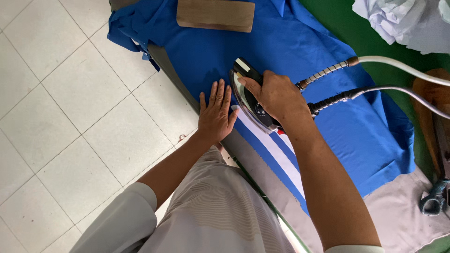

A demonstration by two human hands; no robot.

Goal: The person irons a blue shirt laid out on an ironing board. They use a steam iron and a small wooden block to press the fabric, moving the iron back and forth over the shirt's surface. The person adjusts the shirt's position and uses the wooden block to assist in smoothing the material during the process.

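From the head view, the right hand (276, 96) grips a steam iron (251, 96) on blue cloth (290, 42) near the ironing table's (403, 220) left edge, the left hand (215, 115) flat and spread beside it, a wooden block (215, 15) near the far edge.

Iron handle (255, 77) mostly under the right hand (276, 96); wooden block (215, 15) cropped at top.

Pale square floor tiles (70, 117) with thin grey grout lines fill the left half of the scene in even, soft daylight. A padded ironing table (403, 215) in grey cloth runs diagonally beside them, its green edge (262, 192) facing the floor. A green surface (347, 28) shows past the table's far right corner, where crumpled white cloth (403, 21) lies heaped
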